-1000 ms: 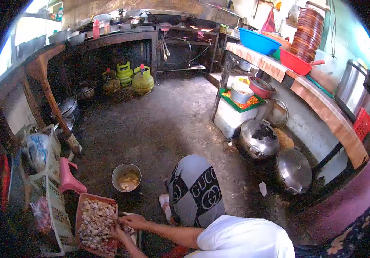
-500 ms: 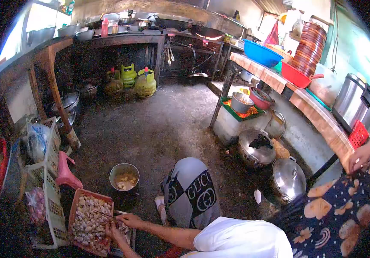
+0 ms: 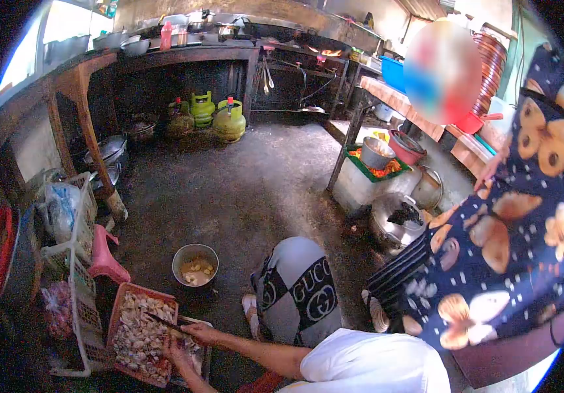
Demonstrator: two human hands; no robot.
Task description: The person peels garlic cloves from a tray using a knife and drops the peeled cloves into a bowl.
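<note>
In the head view, a dark knife [image 3: 161, 321] points up and left from my right hand [image 3: 202, 333], whose fingers are wrapped round its handle. Close beside it, my left hand [image 3: 176, 348] is closed on a small pale piece that I cannot make out. Both hands are at the right edge of a pink-red basket [image 3: 113, 322] filled with pale chopped pieces [image 3: 139, 334]. Under my hands lies a metal tray [image 3: 207, 354], partly hidden. Above the basket on the floor, a metal pot [image 3: 176, 267] holds several pale pieces in cloudy liquid.
A person in a dark floral garment [image 3: 504, 262] stands at the right, beside the table [image 3: 400, 105]. Lidded pots [image 3: 386, 226] stand on the floor there. At the left are a pink stool [image 3: 106, 259] and a plastic crate [image 3: 82, 281]; gas cylinders [image 3: 229, 121] stand farther back.
The person in the floral garment has come in from the right and now hides part of the table and a lidded pot. The knife now points out over the basket. The view has shifted slightly.
</note>
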